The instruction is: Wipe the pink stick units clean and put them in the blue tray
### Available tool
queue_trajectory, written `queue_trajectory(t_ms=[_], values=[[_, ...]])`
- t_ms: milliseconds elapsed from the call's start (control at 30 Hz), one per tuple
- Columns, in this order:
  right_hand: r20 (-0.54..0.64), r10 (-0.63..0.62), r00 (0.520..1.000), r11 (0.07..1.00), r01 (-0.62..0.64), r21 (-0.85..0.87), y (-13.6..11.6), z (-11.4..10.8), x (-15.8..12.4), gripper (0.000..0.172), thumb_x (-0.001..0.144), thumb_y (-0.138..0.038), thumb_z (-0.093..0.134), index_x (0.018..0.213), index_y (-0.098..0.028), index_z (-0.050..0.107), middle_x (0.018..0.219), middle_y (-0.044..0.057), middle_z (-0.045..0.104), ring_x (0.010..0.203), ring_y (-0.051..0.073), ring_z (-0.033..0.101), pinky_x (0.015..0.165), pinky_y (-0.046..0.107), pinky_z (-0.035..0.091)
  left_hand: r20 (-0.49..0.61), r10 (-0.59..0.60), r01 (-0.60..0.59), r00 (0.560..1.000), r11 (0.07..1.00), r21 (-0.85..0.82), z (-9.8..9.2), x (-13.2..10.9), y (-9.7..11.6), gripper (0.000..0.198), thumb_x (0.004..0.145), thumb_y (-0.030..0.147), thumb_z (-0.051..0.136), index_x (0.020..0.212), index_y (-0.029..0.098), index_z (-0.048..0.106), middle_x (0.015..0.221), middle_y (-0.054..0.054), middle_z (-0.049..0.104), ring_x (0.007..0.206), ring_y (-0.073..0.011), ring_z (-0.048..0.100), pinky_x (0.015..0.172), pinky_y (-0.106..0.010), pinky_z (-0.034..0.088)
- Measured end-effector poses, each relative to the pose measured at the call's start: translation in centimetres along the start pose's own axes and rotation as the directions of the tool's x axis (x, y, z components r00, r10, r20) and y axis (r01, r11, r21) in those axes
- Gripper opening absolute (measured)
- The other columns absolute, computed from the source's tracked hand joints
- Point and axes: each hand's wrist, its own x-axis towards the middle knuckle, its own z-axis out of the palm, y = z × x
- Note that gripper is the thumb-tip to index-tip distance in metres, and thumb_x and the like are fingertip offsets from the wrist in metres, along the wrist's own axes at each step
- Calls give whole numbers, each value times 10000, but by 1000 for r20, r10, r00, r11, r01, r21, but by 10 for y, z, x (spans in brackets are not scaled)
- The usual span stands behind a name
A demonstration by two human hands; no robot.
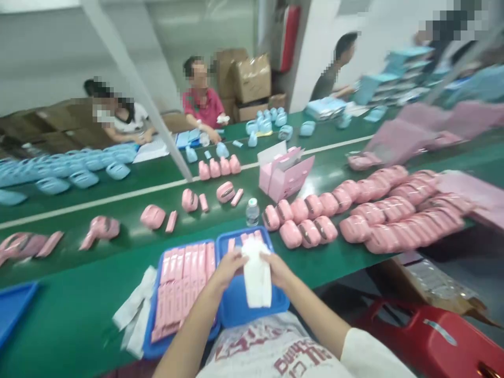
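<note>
My left hand (233, 263) and my right hand (276, 266) each grip one side of a folded white sheet (258, 281). It hangs over a blue tray (232, 313); whether it is cloth or paper I cannot tell. A few narrow pink pieces (252, 234) lie at the far end of this tray, behind the sheet. To the left, a second blue tray (146, 336) holds rows of slim pink bars (179, 291). More white sheets (136, 310) lie crumpled against that tray's left side.
A clear bottle (252, 212) stands beyond the trays. Rounded pink items (307, 209) fill the table to the right; others lie spaced along the green belt (129, 247) near a pink box (285, 176). Co-workers (202, 102) sit opposite. A red chair (429, 336) stands lower right.
</note>
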Motion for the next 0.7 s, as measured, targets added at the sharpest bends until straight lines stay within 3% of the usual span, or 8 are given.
queue_trajectory(t_ms=[100, 167, 233, 333, 433, 567, 700], values=[[31, 39, 999, 999, -38, -28, 7, -4, 10, 641, 348, -381, 828, 837, -38, 597, 754, 98, 630, 646, 130, 591, 634, 234, 466, -30, 22, -21, 999, 999, 29, -7, 11, -10, 895, 425, 589, 804, 1068, 50, 492, 917, -64, 585, 757, -71, 559, 688, -166, 444], [55, 12, 998, 998, -8, -66, -1, -3, 12, 658, 341, -364, 828, 874, -48, 605, 764, 74, 626, 631, 120, 583, 577, 215, 452, -49, 69, -68, 996, 997, 22, -11, 9, -1, 960, 373, 606, 806, 1100, 81, 466, 985, -83, 593, 738, -85, 550, 667, -189, 449], [91, -56, 994, 991, 66, -114, -17, 3, 7, 599, 360, -353, 813, 848, -62, 621, 731, 48, 616, 586, 114, 567, 526, 212, 437, -18, 161, -156, 987, 975, 159, -14, -3, 18, 832, 422, 627, 763, 1016, 102, 512, 1007, -91, 593, 726, -104, 536, 645, -213, 441], [193, -134, 972, 964, 173, -202, -45, 13, -5, 375, 399, -286, 757, 654, -46, 625, 602, 53, 575, 505, 134, 539, 486, 228, 419, 83, 429, -418, 900, 791, 447, -18, -30, 51, 466, 568, 553, 649, 671, 101, 601, 894, -94, 581, 808, -138, 539, 740, -222, 436], [273, -157, 949, 948, 222, -226, -59, 19, -13, 250, 450, -211, 701, 624, -39, 652, 608, 76, 586, 531, 137, 553, 510, 208, 399, 102, 536, -501, 838, 682, 532, -21, -45, 65, 381, 622, 505, 551, 569, 133, 611, 757, -77, 515, 721, -120, 498, 673, -211, 398], [235, -204, 950, 971, 226, -73, -47, 22, -10, 432, 481, -318, 753, 855, -112, 687, 799, 40, 639, 623, 87, 554, 575, 185, 394, 33, 501, -452, 865, 750, 482, -23, -39, 51, 383, 640, 511, 529, 631, 129, 558, 793, -49, 470, 698, -94, 468, 621, -187, 352], [330, -103, 938, 994, 87, 64, -12, 19, -5, 812, 511, -756, 643, 1018, -122, 611, 970, 94, 631, 807, 164, 584, 676, 258, 433, -104, 387, -337, 916, 885, 320, -18, -33, 33, 426, 567, 507, 558, 743, 123, 496, 787, -16, 447, 629, -57, 412, 562, -172, 314]])
